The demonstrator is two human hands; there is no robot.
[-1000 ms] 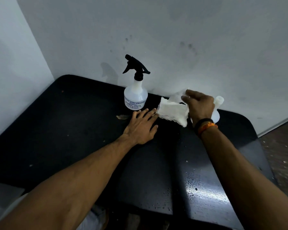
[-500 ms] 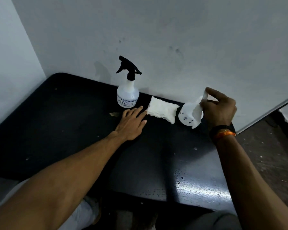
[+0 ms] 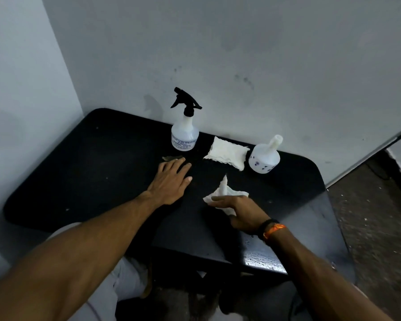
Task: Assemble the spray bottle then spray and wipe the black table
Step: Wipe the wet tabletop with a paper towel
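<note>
Two bottles stand at the back of the black surface [image 3: 83, 172], against the wall: I see the assembled spray bottle [image 3: 185, 133], upright with its black trigger head fitted, and to its right a second white bottle [image 3: 264, 156] with an open neck and no sprayer. Between them a folded white cloth [image 3: 227, 152] lies flat, close beside the second bottle and apart from the spray bottle. My left hand [image 3: 171, 181] rests palm down on the surface in front of the spray bottle, fingers spread and holding nothing; its fingertips lie just beside a small brownish scrap [image 3: 169, 158]. My right hand [image 3: 241, 213] presses a crumpled white tissue [image 3: 222, 193] onto the surface nearer me, fingers extended over it rather than curled around it. An orange and black wristband [image 3: 272, 229] sits on the right wrist. Droplets glisten on the near right edge.
</note>
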